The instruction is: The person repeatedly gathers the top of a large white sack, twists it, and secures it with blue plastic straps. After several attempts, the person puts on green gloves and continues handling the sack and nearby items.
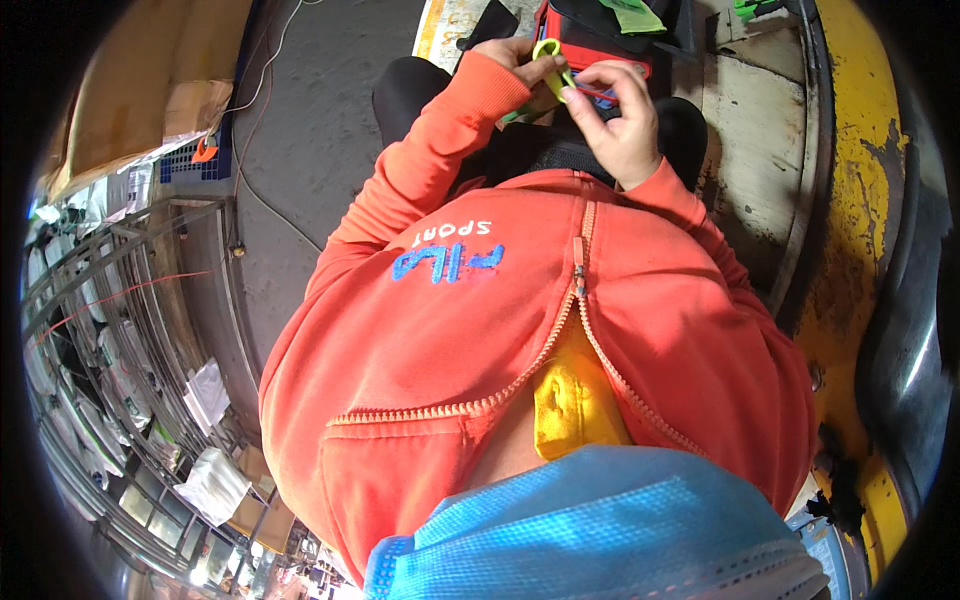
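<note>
— Fingers first: your left hand (520,57) has its fingers curled shut around the yellow-green looped handle (548,52) of a small tool, which looks like a pair of snips, thumb side pressed against the loop. Your right hand (622,118) is pinched closed too, with the forefinger and thumb tips meeting on something thin and red (597,93) just beside the tool's working end.

— So where does the tool lie from my right fingertips?

— Touching, or as near as can be judged. It sits between your two hands, a little to the left of your right fingertips and above them in the head view. Its long axis runs on a slant, from the loop in your left hand down toward your right thumb. The tip itself is hidden behind your right fingers, so you cannot tell from this view whether the blades are apart or together.

— Which hand is nearer the red piece?

— Your right; it holds it. Your left only reaches it through the tool. Both hands hover above your dark trousers (420,85), just short of the red case (585,45) with the black top lying beyond them on the floor. Your orange sleeves (440,140) frame the work from either side.
</note>
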Available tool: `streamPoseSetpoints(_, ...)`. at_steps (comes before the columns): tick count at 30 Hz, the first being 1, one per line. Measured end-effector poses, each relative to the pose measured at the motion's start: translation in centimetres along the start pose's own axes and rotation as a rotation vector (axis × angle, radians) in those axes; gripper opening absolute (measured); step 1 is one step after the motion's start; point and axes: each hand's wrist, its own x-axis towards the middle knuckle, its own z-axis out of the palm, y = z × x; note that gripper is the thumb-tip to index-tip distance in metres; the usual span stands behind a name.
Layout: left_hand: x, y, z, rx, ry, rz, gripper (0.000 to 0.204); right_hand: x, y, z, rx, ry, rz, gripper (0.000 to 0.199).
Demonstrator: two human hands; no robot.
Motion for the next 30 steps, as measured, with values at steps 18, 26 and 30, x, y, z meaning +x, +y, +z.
streamPoseSetpoints(18,4.7,4.1,-2.6,-0.483,0.087,0.075,0.027,0.8,-2.9,4.1,0.038,-0.89,-0.178,0.018)
streamPoseSetpoints(26,1.5,3.9,-1.2,-0.014,0.065,0.198,0.031,7.0,2.1,-1.0,0.271,-0.125,0.325,0.038)
streamPoseSetpoints(30,1.0,3.8,-1.5,0.346,0.087,0.311,0.034,5.2,5.1,-1.0,0.258,-0.291,0.432,0.032)
